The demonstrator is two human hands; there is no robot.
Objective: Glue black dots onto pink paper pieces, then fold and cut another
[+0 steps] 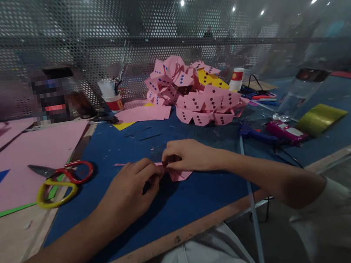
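Note:
A small piece of pink paper lies on the blue table top, partly covered by my fingers. My left hand pinches its left side, with the fingers bent and pressed together. From the right, my right hand grips the same paper between thumb and fingers, close to the left fingertips. The part of the paper between the two hands is hidden. A thin pink strip shows just behind my left hand. To the left lie scissors with one red and one yellow handle loop.
Folded pink paper shapes with dark marks are heaped at the back. A glue gun, a roll of yellow tape and a clear bottle lie or stand at right. Pink sheets cover the left side; a paper cup stands behind.

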